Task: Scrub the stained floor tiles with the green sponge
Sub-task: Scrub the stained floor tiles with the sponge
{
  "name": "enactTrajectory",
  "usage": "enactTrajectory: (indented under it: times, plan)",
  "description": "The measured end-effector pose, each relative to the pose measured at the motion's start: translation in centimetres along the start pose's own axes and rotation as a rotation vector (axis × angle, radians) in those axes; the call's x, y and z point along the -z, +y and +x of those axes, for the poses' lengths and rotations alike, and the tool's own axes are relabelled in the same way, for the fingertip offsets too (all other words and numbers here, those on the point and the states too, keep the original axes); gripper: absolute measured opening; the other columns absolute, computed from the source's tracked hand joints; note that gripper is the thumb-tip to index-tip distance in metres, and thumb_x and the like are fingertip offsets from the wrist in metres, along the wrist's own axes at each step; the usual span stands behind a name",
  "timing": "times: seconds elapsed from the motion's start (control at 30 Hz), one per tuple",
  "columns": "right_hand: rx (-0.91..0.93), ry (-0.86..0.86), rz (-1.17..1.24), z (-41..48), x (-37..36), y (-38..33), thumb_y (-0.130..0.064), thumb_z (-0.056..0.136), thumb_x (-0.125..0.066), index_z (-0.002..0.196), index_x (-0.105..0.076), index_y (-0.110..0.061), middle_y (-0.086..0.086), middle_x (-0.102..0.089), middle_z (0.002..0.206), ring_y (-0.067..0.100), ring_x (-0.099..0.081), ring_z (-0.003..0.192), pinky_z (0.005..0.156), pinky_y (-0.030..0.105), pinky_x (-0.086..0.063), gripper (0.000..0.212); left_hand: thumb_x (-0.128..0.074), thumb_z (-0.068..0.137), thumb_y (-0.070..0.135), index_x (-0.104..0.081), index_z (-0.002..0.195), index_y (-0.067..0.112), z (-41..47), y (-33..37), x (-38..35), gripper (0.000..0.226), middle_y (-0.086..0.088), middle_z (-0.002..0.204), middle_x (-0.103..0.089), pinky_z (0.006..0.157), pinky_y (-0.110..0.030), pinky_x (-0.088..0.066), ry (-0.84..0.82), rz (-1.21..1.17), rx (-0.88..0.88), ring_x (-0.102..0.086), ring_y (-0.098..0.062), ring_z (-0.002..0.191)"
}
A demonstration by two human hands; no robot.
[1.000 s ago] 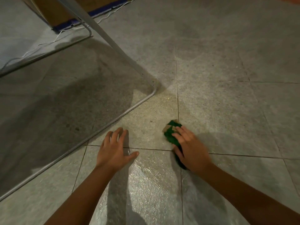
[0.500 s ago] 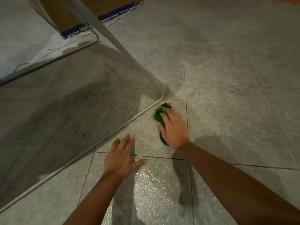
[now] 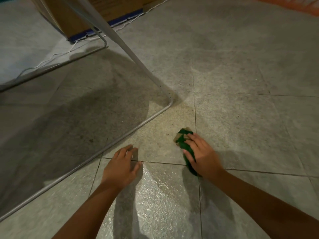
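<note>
My right hand [image 3: 202,154] holds the green sponge [image 3: 182,139] against the floor tiles [image 3: 241,118], fingers curled over its top. The sponge shows past my fingertips at the far end and below my palm at the near end. Its long axis runs from near-right to far-left, in line with my forearm.

My left hand [image 3: 120,166] rests on the floor well to the left, fingers loosely spread and holding nothing, across a grout line.

A yellowish stain [image 3: 183,109] lies ahead of the sponge, just beside the bent corner of the metal frame [image 3: 170,104]. In my judgement the next stroke goes forward along the sponge's axis. The right hand is nearer, and the frame limits travel to the left.
</note>
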State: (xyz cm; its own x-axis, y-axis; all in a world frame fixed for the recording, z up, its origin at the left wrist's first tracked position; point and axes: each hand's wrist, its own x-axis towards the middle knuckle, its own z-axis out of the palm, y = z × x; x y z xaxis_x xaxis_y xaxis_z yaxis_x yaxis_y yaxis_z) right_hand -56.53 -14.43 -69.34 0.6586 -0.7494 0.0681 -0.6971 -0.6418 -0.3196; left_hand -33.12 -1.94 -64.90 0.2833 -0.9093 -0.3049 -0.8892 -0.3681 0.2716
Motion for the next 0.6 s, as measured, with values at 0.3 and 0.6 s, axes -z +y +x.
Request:
enactTrajectory:
  times: [0.3,0.6]
  plan:
    - [0.028,-0.051,0.001,4.6,-2.1,-7.1,-0.046,0.093,-0.016,0.126,-0.052,-0.009,0.016,-0.047,0.135,0.032,-0.034,0.131,0.108,0.04,-0.016,0.061,-0.036,0.1,0.035,-0.041,0.138,0.02,-2.4,-1.2,0.2,0.042,0.005,0.142,-0.037,0.102,-0.026,-0.033,0.133,-0.061,0.08,-0.032,-0.013,0.131]
    - [0.411,-0.205,0.082,1.2,-3.4,-10.6,-0.046,0.094,-0.026,0.127,-0.051,-0.011,0.01,-0.048,0.137,0.026,-0.033,0.133,0.109,0.035,-0.012,0.055,-0.039,0.099,0.029,-0.052,0.128,0.013,-3.9,-3.1,0.7,0.035,-0.004,0.13,-0.048,0.096,-0.034,-0.038,0.184,-0.133,0.205,-0.043,-0.02,0.122]
